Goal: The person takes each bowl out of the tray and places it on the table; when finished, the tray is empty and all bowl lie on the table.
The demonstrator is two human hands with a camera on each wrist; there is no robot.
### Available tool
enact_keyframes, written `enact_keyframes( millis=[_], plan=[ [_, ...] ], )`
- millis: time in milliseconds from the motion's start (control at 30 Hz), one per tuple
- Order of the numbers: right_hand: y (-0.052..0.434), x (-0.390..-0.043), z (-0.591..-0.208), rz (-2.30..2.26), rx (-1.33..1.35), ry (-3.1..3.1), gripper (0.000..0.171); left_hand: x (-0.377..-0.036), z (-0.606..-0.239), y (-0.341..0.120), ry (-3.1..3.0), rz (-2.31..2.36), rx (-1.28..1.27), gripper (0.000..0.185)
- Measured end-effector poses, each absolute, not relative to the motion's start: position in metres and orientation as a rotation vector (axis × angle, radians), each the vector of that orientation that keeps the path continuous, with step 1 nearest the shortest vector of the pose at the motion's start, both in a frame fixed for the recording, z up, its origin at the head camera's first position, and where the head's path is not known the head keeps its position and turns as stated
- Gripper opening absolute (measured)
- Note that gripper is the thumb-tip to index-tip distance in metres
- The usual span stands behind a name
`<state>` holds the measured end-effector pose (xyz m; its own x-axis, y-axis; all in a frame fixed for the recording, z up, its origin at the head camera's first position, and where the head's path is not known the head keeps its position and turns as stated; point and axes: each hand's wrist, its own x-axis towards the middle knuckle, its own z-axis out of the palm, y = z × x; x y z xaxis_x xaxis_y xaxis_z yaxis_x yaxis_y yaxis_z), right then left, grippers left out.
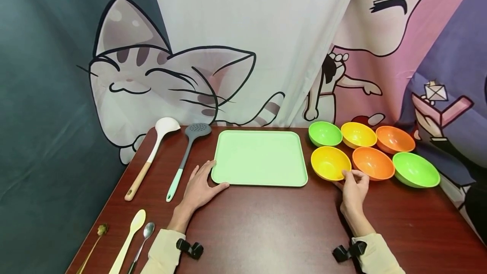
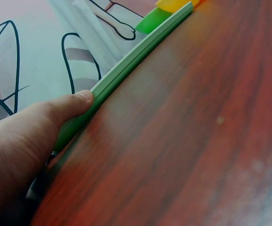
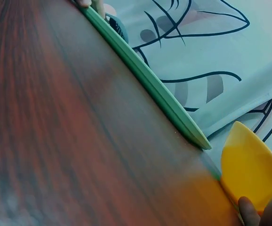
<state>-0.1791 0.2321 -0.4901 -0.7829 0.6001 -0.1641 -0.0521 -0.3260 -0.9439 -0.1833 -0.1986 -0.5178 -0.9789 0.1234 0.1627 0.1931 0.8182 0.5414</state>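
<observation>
left hand [image 1: 199,188] flat against green tray [image 1: 260,157] corner — relaxed grip, right hand [image 1: 354,189] pinching yellow bowl [image 1: 330,163] rim

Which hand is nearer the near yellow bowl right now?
Right. The right hand touches the near yellow bowl at its rim; the left hand rests at the green tray, across from it.

Staged tabletop recording set, cartoon cat curtain backdrop [image 1: 171,75], dark wooden table [image 1: 266,227], neatly arranged plastic bowls [image 1: 374,151]

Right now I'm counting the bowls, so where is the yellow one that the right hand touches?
In the head view the yellow bowl stands right of the green tray, in the near row, beside an orange bowl.
</observation>
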Motion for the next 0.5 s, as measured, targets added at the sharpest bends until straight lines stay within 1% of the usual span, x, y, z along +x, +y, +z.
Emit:
enact_keyframes(
  millis=[233, 500],
  plan=[
    [0.229, -0.1824, -0.4825, 2.15, -0.743, -1.452, 0.014, -0.1845, -0.5172, -0.1989, -2.882, -0.896, -0.259, 0.094],
    [0.2232, -0.1823, -0.4823, 2.196, -0.732, -1.384, 0.011, -0.1846, -0.5133, -0.2039, -2.847, -0.973, -0.256, 0.079]
  ],
)
